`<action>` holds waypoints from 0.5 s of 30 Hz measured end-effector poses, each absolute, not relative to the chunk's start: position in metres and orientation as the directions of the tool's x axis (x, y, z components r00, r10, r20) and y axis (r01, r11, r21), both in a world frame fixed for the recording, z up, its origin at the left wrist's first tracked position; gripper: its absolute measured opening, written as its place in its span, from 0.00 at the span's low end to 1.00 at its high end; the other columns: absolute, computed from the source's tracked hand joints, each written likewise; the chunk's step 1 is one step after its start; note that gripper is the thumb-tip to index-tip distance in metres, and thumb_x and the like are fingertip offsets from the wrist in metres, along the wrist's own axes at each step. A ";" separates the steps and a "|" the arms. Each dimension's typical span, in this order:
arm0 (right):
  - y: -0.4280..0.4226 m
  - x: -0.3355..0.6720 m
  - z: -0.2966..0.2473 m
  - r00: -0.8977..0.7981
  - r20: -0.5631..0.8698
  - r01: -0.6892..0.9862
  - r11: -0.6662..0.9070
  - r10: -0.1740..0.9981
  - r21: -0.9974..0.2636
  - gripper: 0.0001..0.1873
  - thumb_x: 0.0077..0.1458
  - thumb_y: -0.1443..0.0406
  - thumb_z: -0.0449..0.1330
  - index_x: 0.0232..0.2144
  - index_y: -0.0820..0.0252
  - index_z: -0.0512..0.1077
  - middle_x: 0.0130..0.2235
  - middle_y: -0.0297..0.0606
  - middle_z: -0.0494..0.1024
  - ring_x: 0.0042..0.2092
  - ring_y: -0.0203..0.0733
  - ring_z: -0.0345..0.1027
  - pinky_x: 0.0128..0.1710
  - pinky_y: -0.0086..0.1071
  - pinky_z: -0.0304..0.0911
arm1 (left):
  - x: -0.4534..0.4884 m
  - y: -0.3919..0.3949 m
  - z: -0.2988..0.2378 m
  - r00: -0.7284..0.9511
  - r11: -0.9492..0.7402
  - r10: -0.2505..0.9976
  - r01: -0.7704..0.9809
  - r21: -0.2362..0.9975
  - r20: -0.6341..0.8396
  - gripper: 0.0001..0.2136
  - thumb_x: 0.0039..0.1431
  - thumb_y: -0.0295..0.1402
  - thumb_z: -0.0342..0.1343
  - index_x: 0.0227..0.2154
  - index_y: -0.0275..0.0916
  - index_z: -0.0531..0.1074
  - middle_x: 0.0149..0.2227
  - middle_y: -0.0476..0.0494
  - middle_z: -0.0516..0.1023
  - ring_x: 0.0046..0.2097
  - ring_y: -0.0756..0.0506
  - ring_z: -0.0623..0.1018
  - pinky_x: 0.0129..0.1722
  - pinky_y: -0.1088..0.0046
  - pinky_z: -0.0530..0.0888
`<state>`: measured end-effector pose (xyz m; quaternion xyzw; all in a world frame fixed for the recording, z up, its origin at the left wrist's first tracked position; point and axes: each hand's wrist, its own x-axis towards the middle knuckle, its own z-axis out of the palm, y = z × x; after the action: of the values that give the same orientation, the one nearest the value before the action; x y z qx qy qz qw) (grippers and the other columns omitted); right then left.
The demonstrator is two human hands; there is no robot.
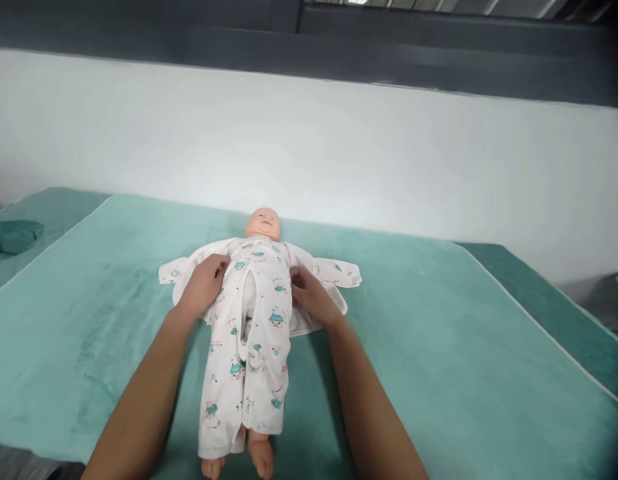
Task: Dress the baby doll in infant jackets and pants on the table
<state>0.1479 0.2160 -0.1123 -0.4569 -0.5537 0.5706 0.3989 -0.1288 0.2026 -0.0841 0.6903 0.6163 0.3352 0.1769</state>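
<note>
A baby doll (263,223) lies on its back, head away from me and bare feet towards me. White baby trousers (276,333) with a teal house-and-animal print cover it from chest to ankles, with an open slit at the crotch. Beneath the doll a white baby shirt (339,272) is spread out, its sleeves stretched to both sides. My left hand (206,283) is closed at the trousers' left edge, near the chest. On the opposite edge my right hand (311,293) has its fingers curled in against the cloth; the fingertips are partly hidden.
The doll lies on a padded surface with a green cover (439,353) and pale seam lines. Behind it rises a white wall (309,147) with a dark band above. A round teal hollow (13,237) is at the far left; a dark object (601,300) stands at the far right.
</note>
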 end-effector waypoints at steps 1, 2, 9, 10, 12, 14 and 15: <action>0.216 0.149 -0.113 -0.267 -0.078 0.046 -0.069 0.961 -0.997 0.11 0.48 0.60 0.63 0.32 0.55 0.66 0.26 0.26 0.69 0.25 0.33 0.59 0.23 0.28 0.54 | -0.130 0.201 -0.082 0.046 -0.132 0.989 0.702 0.699 0.141 0.11 0.58 0.30 0.48 0.40 0.42 0.73 0.39 0.45 0.80 0.38 0.43 0.78 0.40 0.67 0.73; 0.217 0.150 -0.114 -0.260 -0.080 0.043 -0.072 0.962 -0.997 0.11 0.48 0.59 0.64 0.32 0.55 0.66 0.25 0.26 0.68 0.25 0.33 0.59 0.23 0.27 0.53 | -0.133 0.200 -0.080 0.066 -0.076 0.997 0.673 0.736 0.042 0.11 0.56 0.31 0.48 0.40 0.43 0.73 0.37 0.46 0.80 0.35 0.43 0.78 0.36 0.67 0.73; 0.214 0.151 -0.108 -0.326 -0.162 0.091 -0.140 0.931 -0.986 0.12 0.51 0.56 0.61 0.25 0.60 0.71 0.25 0.30 0.71 0.26 0.33 0.59 0.27 0.29 0.55 | -0.141 0.190 -0.069 0.335 0.060 0.908 0.487 0.871 -0.250 0.16 0.47 0.32 0.54 0.39 0.41 0.79 0.34 0.45 0.82 0.38 0.39 0.81 0.34 0.67 0.76; 0.213 0.151 -0.106 -0.343 -0.162 0.090 -0.139 0.925 -0.986 0.13 0.52 0.56 0.61 0.25 0.60 0.71 0.25 0.30 0.71 0.26 0.33 0.58 0.27 0.29 0.55 | -0.139 0.189 -0.068 0.351 0.066 0.903 0.460 0.885 -0.250 0.16 0.47 0.32 0.55 0.39 0.41 0.80 0.35 0.44 0.83 0.40 0.38 0.81 0.37 0.66 0.77; 0.211 0.150 -0.104 -0.376 -0.155 0.069 -0.139 0.913 -0.988 0.15 0.53 0.55 0.62 0.24 0.60 0.71 0.25 0.30 0.71 0.26 0.32 0.57 0.27 0.29 0.53 | -0.136 0.188 -0.068 0.353 0.073 0.908 0.398 0.914 -0.226 0.16 0.47 0.32 0.57 0.40 0.42 0.80 0.37 0.44 0.84 0.45 0.36 0.80 0.43 0.64 0.78; 0.210 0.147 -0.102 -0.361 -0.153 0.020 -0.156 0.920 -0.987 0.17 0.52 0.53 0.63 0.23 0.61 0.71 0.23 0.30 0.70 0.25 0.33 0.55 0.26 0.29 0.51 | -0.134 0.187 -0.068 0.324 0.079 0.926 0.332 0.940 -0.192 0.16 0.46 0.32 0.59 0.41 0.42 0.81 0.39 0.43 0.84 0.49 0.35 0.79 0.49 0.61 0.77; 0.209 0.146 -0.102 -0.324 -0.149 -0.017 -0.164 0.934 -0.986 0.17 0.51 0.53 0.65 0.22 0.61 0.72 0.22 0.31 0.70 0.25 0.33 0.55 0.26 0.30 0.51 | -0.133 0.186 -0.068 0.302 0.091 0.936 0.293 0.952 -0.182 0.17 0.46 0.33 0.61 0.42 0.41 0.81 0.40 0.43 0.84 0.51 0.34 0.79 0.52 0.59 0.76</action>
<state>0.1455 0.2092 -0.1023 -0.4388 -0.5224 0.6238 0.3812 -0.1329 0.1858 -0.0685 0.6037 0.5087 0.3004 0.5353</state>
